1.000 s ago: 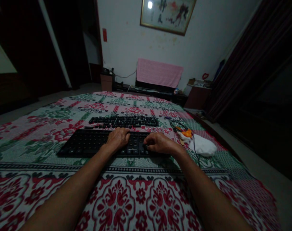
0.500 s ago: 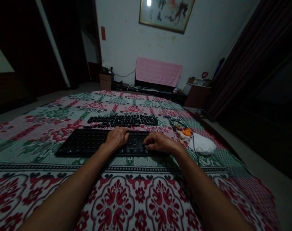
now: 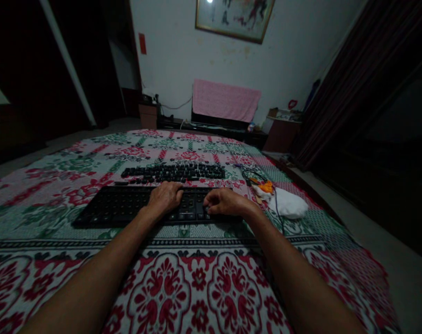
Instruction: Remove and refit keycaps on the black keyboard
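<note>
A black keyboard [image 3: 109, 206] lies on the patterned bedspread in front of me, much of its surface showing small bare key sockets. My left hand [image 3: 165, 199] lies over its middle, the fingers bent at the far edge and holding it down. Over the number pad at the right end, my right hand [image 3: 224, 202] has its thumb and fingertips drawn together in a pinch. Whatever is between those fingertips is too small and dark to make out. Beyond the keyboard, loose black keycaps [image 3: 176, 172] are laid out in rows.
To the right lie a white cloth bundle [image 3: 290, 204], an orange item [image 3: 266, 186] and a dark coiled cable [image 3: 254, 175]. The flowered bedspread [image 3: 74, 164] spreads underneath. A pink towel [image 3: 226, 99] hangs over a dark screen by the wall.
The view has shifted slightly, moving everything a little left in the picture. Both hands stay at the same places on the keyboard, with the right fingertips still pinched over the number pad.
</note>
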The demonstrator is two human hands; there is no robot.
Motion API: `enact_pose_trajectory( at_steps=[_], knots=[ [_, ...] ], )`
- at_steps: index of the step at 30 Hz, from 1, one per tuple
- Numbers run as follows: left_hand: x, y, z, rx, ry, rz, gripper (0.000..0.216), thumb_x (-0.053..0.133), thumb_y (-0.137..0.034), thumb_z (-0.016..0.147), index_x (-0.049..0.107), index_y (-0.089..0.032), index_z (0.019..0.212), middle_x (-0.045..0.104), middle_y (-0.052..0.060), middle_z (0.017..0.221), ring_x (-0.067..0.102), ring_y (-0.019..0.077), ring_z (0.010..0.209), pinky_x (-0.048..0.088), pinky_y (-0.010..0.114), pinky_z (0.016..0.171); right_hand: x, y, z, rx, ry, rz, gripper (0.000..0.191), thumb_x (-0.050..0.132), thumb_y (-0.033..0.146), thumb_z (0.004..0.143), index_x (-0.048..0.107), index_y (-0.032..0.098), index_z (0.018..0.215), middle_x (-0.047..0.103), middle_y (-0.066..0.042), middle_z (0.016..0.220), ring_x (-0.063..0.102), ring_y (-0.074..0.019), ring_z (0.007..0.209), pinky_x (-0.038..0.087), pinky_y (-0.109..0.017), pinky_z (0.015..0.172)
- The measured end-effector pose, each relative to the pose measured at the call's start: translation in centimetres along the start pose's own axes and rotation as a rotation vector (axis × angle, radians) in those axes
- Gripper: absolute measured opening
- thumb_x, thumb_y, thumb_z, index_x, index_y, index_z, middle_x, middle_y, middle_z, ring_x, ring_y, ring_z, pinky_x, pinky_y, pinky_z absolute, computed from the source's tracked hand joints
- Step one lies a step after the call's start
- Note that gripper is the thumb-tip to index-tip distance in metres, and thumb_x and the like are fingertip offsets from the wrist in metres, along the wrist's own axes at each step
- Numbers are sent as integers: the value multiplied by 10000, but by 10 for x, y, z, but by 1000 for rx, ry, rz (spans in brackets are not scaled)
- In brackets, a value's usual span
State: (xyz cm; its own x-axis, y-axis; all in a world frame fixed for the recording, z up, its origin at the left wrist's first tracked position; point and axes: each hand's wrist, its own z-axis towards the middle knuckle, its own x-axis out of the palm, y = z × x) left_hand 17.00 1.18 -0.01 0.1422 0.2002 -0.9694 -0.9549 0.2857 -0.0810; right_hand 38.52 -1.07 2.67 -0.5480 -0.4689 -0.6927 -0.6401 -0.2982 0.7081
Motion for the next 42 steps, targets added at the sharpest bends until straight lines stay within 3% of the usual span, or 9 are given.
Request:
enact_pose_trajectory(
  at_steps=[10,16,24,30,37,42],
  knots=[
    [-1,-1,0,-13,-10,15,385,333,-377,814,558,-262,1105,631,43,1025,546,207,956,436,305,775,-1,-2,0,-37,29,-77,157,583,195,630,633,121,759,589,19,664,500,-74,579,358,-169,543],
    [-2,-1,-1,-21,-11,9,389,337,-380,815,554,-263,1116,629,47,1030,543,207,966,437,305,779,-2,2,-2,-84,23,-97,194,528,243,695,640,100,764,585,5,671,487,-72,582,350,-167,536],
    [-1,-2,0,-33,4,10,387,335,-380,813,557,-271,1111,629,48,1025,547,214,958,439,311,765,1,4,-1,-15,-31,-126,196,559,194,664,656,119,817,630,-1,710,531,-84,612,377,-167,566],
    [-1,-1,0,-12,17,21,397,320,-383,814,551,-272,1117,624,47,1044,548,219,966,440,316,760,0,3,-1,-78,-62,-131,204,545,201,693,684,111,812,649,-17,747,548,-98,654,393,-179,608],
    [-2,-1,2,-15,43,35,413,321,-383,810,541,-277,1143,624,47,1055,548,223,972,436,314,773,2,6,3,48,-90,-159,181,561,208,678,685,115,773,621,8,647,509,-78,587,361,-170,552],
    [-3,-1,1,-12,39,44,426,314,-393,807,542,-272,1146,627,50,1049,549,228,969,439,319,771,2,8,6,55,-93,-168,154,552,182,664,669,111,735,584,19,597,479,-65,552,345,-161,532]
  ],
)
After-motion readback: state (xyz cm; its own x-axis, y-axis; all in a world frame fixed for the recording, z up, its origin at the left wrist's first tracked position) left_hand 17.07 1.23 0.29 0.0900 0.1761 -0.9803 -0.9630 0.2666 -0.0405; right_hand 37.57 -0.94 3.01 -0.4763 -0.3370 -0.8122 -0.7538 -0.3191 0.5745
